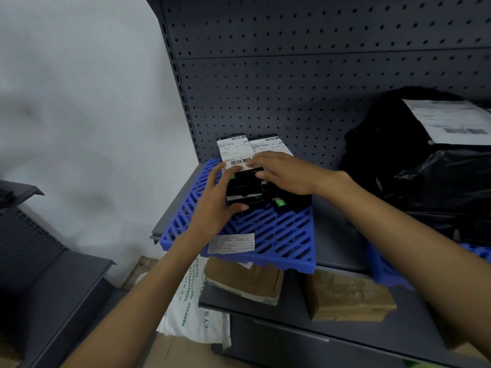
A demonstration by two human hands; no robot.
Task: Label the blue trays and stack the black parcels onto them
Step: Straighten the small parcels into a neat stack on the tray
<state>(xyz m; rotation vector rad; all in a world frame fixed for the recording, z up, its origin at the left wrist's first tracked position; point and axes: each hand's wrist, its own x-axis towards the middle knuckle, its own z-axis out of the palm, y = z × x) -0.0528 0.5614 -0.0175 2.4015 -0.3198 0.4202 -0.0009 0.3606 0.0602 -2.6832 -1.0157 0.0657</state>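
A blue slatted tray (281, 235) lies on the grey shelf, with a white label (231, 243) stuck near its front edge. Small black parcels (247, 189) with white barcode stickers (233, 150) are stacked at its back half. My left hand (218, 205) grips the stack's left side, thumb at the front. My right hand (281, 172) lies flat on top of the stack, fingers spread. A second blue tray (385, 272) peeks out at the right under large black bagged parcels (430, 166).
Grey pegboard (292, 62) backs the shelf. On the lower shelf sit two brown cardboard boxes (345, 298) and a white plastic bag (196, 309). Another grey shelf unit (39, 274) stands at the left, by a white wall.
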